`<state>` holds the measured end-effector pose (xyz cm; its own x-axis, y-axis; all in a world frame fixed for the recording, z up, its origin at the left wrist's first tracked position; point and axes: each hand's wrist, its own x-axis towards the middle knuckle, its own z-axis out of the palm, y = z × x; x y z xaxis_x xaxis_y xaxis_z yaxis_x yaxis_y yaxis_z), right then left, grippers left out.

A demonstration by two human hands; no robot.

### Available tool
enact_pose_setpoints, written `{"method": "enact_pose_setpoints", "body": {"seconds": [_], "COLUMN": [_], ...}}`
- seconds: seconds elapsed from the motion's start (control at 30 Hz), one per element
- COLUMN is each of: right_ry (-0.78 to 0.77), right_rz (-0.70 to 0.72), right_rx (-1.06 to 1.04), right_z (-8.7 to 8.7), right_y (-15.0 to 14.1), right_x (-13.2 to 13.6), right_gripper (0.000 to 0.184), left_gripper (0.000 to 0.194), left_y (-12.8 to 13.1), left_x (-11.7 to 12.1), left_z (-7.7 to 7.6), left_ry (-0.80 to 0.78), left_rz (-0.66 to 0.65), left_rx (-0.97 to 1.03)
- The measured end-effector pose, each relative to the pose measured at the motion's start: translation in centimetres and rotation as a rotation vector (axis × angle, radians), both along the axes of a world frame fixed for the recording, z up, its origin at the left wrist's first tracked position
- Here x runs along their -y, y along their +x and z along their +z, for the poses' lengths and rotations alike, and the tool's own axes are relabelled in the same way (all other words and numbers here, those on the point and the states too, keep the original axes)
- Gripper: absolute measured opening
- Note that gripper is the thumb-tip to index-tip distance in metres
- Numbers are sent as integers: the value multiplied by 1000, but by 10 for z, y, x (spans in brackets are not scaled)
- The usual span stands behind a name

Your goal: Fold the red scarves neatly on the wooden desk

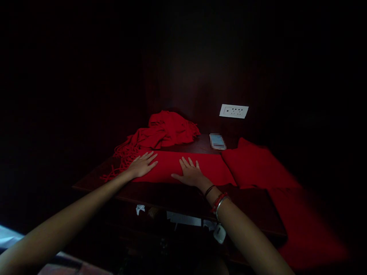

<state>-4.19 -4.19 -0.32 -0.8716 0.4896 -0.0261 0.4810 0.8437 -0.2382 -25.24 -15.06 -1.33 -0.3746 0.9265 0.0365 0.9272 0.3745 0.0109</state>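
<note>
A flat red cloth lies lengthwise across the dark tabletop, its left end fringed.

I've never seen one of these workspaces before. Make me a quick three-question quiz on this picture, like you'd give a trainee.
1. True or false: the left hand and right hand both rest palm down on the flat red cloth.
2. Which wrist wears the bracelets?
A) left only
B) right only
C) both
3. Fill in the missing word: the white socket panel is fixed to the dark ____.

Key: 1 true; 2 B; 3 wall.
</note>
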Motion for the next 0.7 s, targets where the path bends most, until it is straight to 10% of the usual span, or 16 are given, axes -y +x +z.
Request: {"method": "enact_pose_setpoints", "body": {"seconds": [0.23,0.43,0.7], "right_ry": [-15,-63,-94], "right_rz": [-14,-322,-279], "right_rx": [-79,36,58], "right_z": [7,11,2], "right_y": [3,16,17], "right_x": [-1,-30,-28], "right_gripper": [81,83,77], "left_gripper": [50,50,55], "left_y": [-12,47,37], "left_x": [22,2,-8], "left_z": [11,9,5], "left_ry": [63,129,-46], "left_rz": [196,-70,-118], "left_rx": [-209,-175,9]}}
